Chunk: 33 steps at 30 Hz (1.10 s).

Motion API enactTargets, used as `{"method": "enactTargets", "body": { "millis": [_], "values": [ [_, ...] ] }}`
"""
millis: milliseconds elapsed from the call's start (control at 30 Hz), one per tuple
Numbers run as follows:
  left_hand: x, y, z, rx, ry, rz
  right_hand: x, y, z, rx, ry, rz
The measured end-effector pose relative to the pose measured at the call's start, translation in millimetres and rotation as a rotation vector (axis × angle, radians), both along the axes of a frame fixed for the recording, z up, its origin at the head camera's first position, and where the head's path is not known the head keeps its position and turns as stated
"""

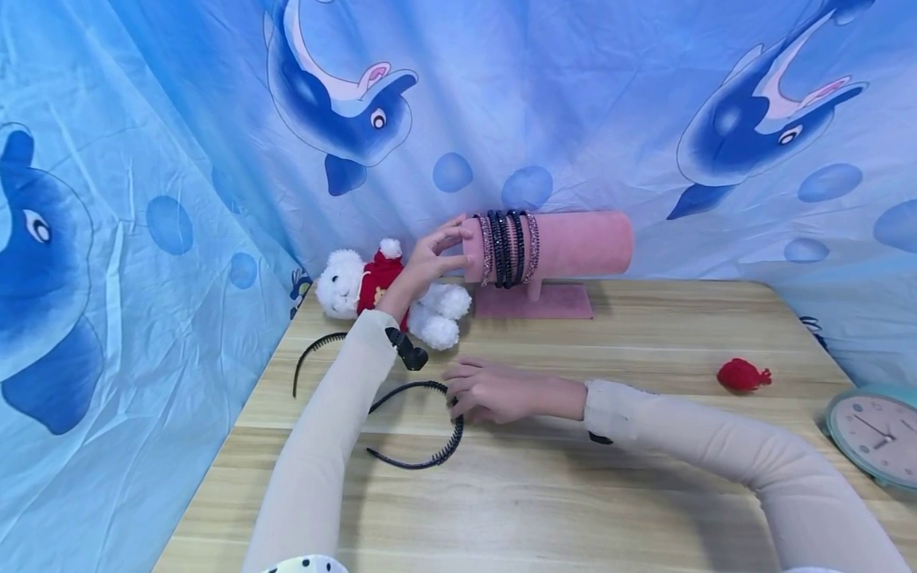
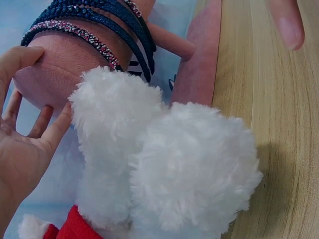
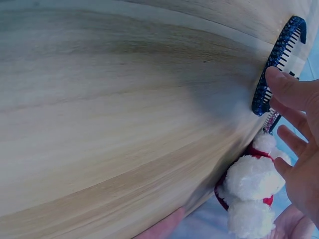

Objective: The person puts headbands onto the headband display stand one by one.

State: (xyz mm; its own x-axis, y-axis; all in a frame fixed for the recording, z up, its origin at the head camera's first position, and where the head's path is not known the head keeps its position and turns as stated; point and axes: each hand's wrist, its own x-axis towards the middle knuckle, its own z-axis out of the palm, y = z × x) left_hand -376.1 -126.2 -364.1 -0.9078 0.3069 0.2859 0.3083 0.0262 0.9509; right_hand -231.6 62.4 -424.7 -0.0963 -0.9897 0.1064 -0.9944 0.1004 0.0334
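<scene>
In the head view my left hand (image 1: 433, 259) holds the left end of a pink roll-shaped headband stand (image 1: 583, 243). Its thumb and spread fingers lie on the roll's end in the left wrist view. Several headbands (image 1: 510, 248), dark and pink glittery, circle the roll. Lower down, my right hand (image 1: 501, 391) pinches the curved middle of a dark toothed headband (image 1: 447, 450) over the table. The right wrist view shows thumb and index at this sparkly blue headband (image 3: 281, 52). Beneath my left forearm lies a white plush toy (image 1: 340, 282) in red.
Another dark headband (image 1: 304, 362) lies at the table's left, partly hidden by my left sleeve. A small red object (image 1: 741, 375) sits on the wooden table (image 1: 666, 334) at the right, near a mint-rimmed clock (image 1: 877, 434). Behind hangs a blue dolphin curtain (image 1: 573, 103).
</scene>
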Motion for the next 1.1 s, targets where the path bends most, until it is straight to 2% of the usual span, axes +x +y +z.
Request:
{"method": "enactTargets", "body": {
  "millis": [267, 800, 933, 1100],
  "values": [
    [3.5, 0.1, 2.9, 0.037, -0.015, -0.033, -2.1, 9.3, -6.9, -0.113, -0.001, 0.039],
    [5.2, 0.3, 4.4, 0.006, -0.016, -0.025, 5.3, 33.9, -8.9, -0.115, 0.024, 0.007],
    [8.0, 1.0, 7.7, 0.005, -0.03, -0.032, 8.1, 41.1, -4.6, -0.129, 0.026, 0.01],
    [16.9, 1.9, 17.7, -0.001, -0.036, -0.032, 12.8, 52.4, 7.4, -0.145, 0.03, 0.009]
  ]
}}
